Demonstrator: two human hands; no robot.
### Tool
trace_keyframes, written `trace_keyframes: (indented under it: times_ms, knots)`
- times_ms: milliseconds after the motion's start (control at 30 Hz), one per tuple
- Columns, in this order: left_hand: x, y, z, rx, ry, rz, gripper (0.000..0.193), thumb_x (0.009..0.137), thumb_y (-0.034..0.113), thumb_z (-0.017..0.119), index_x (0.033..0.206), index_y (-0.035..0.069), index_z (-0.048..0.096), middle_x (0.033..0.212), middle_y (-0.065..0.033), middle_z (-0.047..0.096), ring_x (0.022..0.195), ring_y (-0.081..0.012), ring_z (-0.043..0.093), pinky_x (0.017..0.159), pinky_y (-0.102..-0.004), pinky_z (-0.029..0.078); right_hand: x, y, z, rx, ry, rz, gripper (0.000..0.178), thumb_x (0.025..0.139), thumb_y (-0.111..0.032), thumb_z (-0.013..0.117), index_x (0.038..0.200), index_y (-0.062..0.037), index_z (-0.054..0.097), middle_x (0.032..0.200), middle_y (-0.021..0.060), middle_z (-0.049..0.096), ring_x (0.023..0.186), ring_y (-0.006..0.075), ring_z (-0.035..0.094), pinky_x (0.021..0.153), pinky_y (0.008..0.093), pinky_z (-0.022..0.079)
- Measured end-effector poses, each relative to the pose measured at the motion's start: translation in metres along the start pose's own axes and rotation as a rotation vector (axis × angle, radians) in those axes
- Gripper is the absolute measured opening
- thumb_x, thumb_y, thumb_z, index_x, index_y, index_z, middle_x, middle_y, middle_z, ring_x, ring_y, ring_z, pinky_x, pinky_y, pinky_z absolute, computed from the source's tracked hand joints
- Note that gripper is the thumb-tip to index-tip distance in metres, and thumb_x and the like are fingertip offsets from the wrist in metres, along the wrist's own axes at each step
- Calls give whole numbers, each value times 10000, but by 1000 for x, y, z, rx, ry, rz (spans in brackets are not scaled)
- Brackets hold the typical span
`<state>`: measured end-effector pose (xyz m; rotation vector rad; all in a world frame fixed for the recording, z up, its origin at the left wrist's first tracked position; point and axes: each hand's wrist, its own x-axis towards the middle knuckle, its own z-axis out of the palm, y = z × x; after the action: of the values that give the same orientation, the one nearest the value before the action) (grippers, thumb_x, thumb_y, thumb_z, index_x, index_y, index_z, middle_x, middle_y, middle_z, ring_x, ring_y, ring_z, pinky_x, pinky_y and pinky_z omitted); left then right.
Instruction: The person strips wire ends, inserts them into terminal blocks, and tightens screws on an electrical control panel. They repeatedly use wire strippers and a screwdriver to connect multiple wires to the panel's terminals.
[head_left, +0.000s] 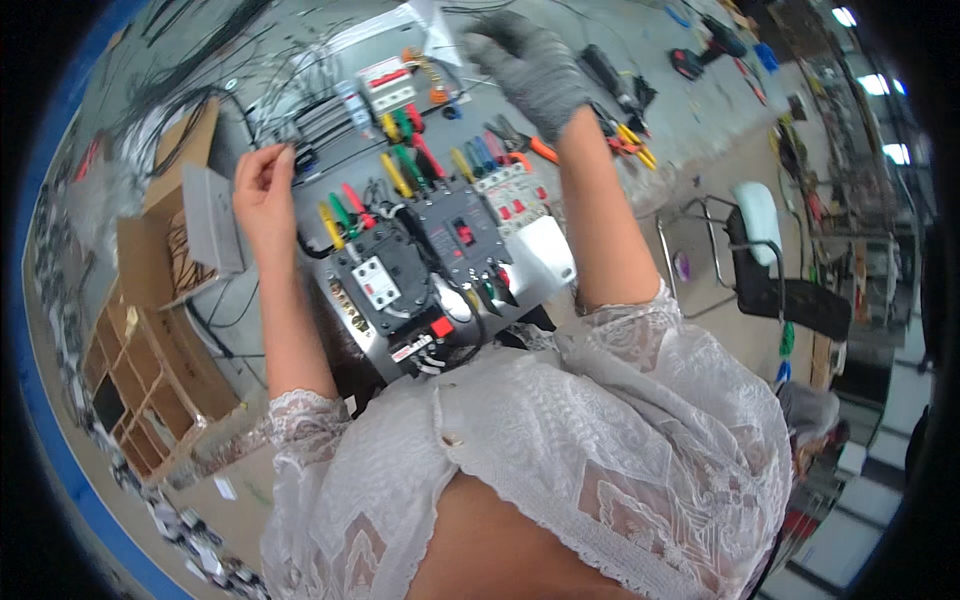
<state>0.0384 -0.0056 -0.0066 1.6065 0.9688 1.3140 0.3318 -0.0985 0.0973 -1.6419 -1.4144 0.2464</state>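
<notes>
Nearest the camera is your white lace top, spreading across the lower part of the view. Beyond it, just in front of your body, the metal panel sits at a tilt, crowded with electrical parts. Your left hand is past the panel's far left corner, fingers curled, with thumb and forefinger drawn close together. The tips are right by a small black part; you cannot tell from this view whether they pinch it or only lie beside it. Your right hand, in a grey glove, reaches farther out, beyond the panel. Its fingers bend away from view and blur, so whether they close on anything cannot be told.

Between your forearms, on the panel, sit a black circuit breaker with a red toggle and, left of it, a black unit bearing a white block. A white switch block with red levers stands to the right. Orange-handled pliers lie near your right wrist.
</notes>
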Motion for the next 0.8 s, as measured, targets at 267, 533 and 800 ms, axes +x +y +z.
trace_keyframes:
  times_ms: [267,533,800]
  knots:
    - [8,-1,8,-42,-3,-12,111,874,105,659,913,2,646,805,35,525,713,-28,475,641,-170,383,-127,102,-90,-513,-154,376,259,796,-169,690,1010,-32,642,962,178,668,910,313,641,821,383,498]
    - [5,3,0,96,50,44,91,810,99,685,878,42,667,786,-13,554,698,-102,500,642,-230,411,-103,93,-35,-813,-543,410,494,781,-380,663,1108,-28,552,1114,245,573,1004,392,566,907,425,442]
    - [7,6,2,-51,100,-18,88,796,46,693,826,-16,638,766,5,526,623,-51,448,572,-202,388,-91,102,-32,-896,-589,79,376,801,-362,647,978,-32,611,954,246,602,870,370,566,791,435,433]
